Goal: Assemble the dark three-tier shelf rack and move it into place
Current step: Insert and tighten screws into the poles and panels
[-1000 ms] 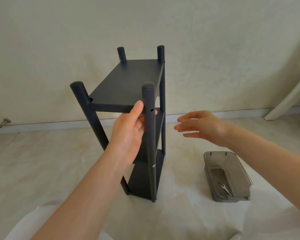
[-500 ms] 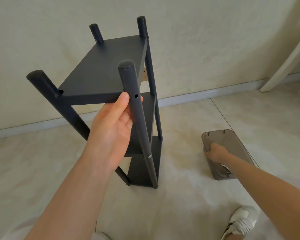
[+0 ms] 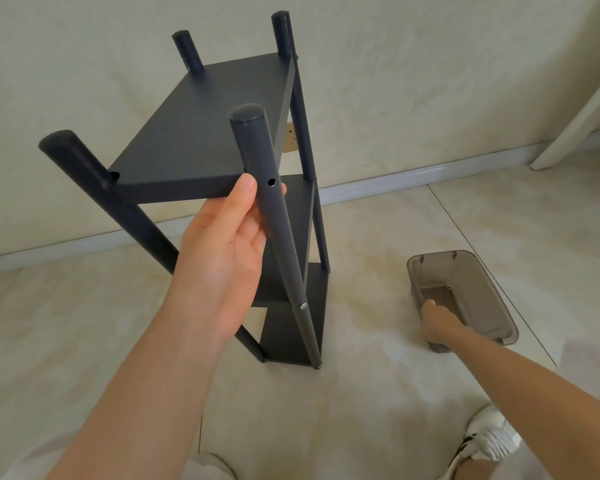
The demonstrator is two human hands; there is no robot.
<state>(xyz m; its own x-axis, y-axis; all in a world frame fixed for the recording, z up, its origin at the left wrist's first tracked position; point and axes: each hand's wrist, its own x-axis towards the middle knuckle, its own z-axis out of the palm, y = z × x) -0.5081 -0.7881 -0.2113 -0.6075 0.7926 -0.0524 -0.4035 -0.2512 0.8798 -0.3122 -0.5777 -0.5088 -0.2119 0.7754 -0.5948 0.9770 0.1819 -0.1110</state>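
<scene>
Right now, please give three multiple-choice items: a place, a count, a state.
1. Shelves in the dark metal rack: A) two B) five C) three
2. The smoky translucent plastic box stands: A) on a shelf B) on the floor, right of the rack C) behind the rack
3. The left hand: A) grips the near post B) hangs free C) lies flat
Key: C, three tiers show; B, it rests on the floor; A, fingers curl round the post.
</scene>
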